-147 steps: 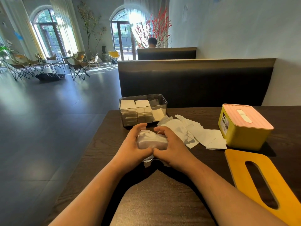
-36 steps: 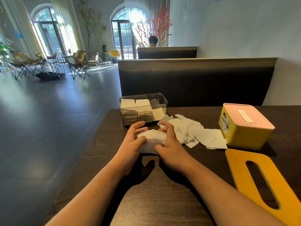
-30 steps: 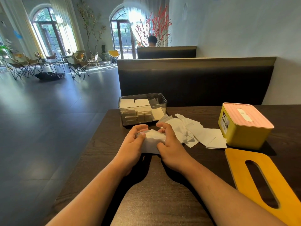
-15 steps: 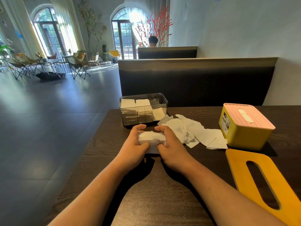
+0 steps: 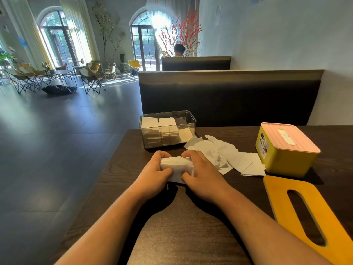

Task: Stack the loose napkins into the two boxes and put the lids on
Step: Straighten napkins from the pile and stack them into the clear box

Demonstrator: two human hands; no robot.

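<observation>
Low right in the frame, a yellow lid (image 5: 321,211) lies flat on the table (image 5: 181,226). In the middle, the left hand (image 5: 152,175) and right hand (image 5: 204,176) curl tight around a napkin stack (image 5: 176,166). Behind them lie loose napkins (image 5: 229,155), a clear box (image 5: 193,121) part full of napkins, and a yellow box (image 5: 282,159) with its lid on.

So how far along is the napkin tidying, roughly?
About halfway, it seems. The yellow box already wears its pink lid, and the clear box holds some stacked napkins. The left hand and right hand grip a napkin stack in front of it. Left to do: the loose napkins on the table, then the slotted lid lying at the right.
</observation>
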